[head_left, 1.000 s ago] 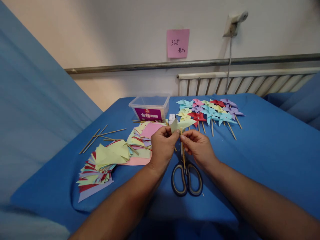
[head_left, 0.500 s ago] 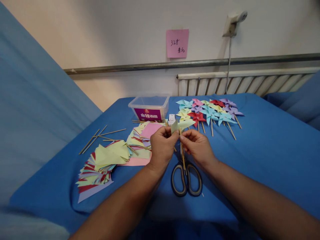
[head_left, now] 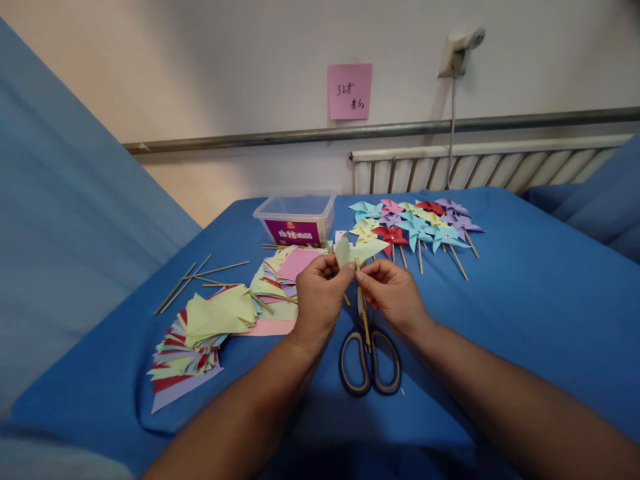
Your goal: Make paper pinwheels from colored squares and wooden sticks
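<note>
Between the left hand [head_left: 320,293] and the right hand [head_left: 393,295], one pale green paper [head_left: 369,249] and one stick [head_left: 365,322] overlap, the left grip pinching the paper, the right the stick; steady pinches close to the stick's top should keep the two aligned. Underneath lies one pair of scissors [head_left: 368,373], and beyond, one clear box [head_left: 295,233] and at least twelve pinwheels [head_left: 417,227]

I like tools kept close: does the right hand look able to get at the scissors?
Probably yes: the scissors lie close by, handle loops uncovered, though the right hand would likely need to release the stick first.
</note>
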`<state>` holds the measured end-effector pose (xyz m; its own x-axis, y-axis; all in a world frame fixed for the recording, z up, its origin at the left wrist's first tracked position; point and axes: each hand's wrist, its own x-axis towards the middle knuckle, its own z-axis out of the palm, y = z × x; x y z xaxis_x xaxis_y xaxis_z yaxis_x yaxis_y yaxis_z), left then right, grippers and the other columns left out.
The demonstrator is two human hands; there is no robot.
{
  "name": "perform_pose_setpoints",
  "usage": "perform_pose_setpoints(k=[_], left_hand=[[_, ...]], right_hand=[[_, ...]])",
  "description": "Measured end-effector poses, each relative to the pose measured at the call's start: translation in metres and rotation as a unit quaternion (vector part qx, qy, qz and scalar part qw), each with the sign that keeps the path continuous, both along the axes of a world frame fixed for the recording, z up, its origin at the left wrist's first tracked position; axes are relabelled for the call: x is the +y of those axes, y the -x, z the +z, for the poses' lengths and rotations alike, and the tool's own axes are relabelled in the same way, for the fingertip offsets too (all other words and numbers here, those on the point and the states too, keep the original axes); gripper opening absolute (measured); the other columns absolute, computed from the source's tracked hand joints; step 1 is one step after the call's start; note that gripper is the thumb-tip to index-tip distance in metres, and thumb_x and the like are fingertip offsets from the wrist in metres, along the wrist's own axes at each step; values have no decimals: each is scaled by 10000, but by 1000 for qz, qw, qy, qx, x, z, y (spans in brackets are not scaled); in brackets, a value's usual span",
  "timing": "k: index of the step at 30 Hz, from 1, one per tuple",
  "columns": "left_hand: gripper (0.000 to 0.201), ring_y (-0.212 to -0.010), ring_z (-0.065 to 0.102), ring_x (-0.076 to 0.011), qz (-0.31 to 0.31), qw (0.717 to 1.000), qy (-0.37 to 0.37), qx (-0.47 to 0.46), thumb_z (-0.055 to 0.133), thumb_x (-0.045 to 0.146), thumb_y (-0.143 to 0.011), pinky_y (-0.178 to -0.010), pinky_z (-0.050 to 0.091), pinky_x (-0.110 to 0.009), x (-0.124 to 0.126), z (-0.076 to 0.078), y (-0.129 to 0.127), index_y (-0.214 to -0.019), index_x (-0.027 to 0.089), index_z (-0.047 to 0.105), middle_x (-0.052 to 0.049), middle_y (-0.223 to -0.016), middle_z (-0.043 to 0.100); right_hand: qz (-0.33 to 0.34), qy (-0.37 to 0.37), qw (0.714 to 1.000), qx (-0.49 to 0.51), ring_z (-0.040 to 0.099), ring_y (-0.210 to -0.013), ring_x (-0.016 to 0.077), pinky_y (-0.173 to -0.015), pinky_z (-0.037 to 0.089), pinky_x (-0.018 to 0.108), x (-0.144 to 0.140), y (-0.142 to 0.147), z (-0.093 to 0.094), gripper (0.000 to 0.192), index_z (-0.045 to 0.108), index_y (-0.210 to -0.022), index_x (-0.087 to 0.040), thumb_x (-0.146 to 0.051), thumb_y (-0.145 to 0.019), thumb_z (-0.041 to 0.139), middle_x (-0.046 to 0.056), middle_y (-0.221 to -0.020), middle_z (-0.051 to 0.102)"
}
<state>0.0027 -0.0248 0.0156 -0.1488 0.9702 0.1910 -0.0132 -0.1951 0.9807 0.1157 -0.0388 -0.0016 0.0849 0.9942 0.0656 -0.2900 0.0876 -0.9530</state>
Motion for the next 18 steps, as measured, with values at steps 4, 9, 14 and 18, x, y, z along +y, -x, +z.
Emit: perform_pose_setpoints(k=[4, 9, 14, 18], left_hand=[[206, -645, 589, -124, -26, 999, 6, -29, 785, 267, -627, -636, 453, -239, 1, -1, 0, -754, 140, 685, -1, -696, 672], [223, -687, 617, -135, -59, 996, 31, -66, 808, 253, -609, -698, 479, -256, 5, -3, 0, -768, 142, 700, -13, -735, 695], [222, -666, 610, -127, -65, 993, 50, -91, 815, 252, -598, -692, 477, -257, 8, -5, 2, -743, 140, 689, -15, -722, 692], [238, -654, 610, -128, -63, 991, 58, -101, 823, 256, -585, -678, 476, -255, 10, -5, 3, -737, 136, 685, -16, -704, 688]], right_hand=[[-11, 5, 1000, -8, 396, -383, 67, -367, 290, 195, -1, 1, 0, 340, 561, -641, -191, -445, -640, 787, -76, -447, 493], [-51, -38, 995, -70, 431, -449, 81, -422, 330, 214, 1, 0, -9, 228, 601, -673, -189, -372, -709, 733, -55, -528, 533], [-50, -62, 986, -143, 473, -495, 99, -478, 366, 229, 1, -3, -15, 182, 606, -701, -203, -356, -773, 674, -46, -571, 550], [-39, -79, 982, -168, 471, -494, 99, -499, 371, 235, 0, -5, -15, 182, 610, -717, -206, -359, -815, 626, -49, -574, 545]])
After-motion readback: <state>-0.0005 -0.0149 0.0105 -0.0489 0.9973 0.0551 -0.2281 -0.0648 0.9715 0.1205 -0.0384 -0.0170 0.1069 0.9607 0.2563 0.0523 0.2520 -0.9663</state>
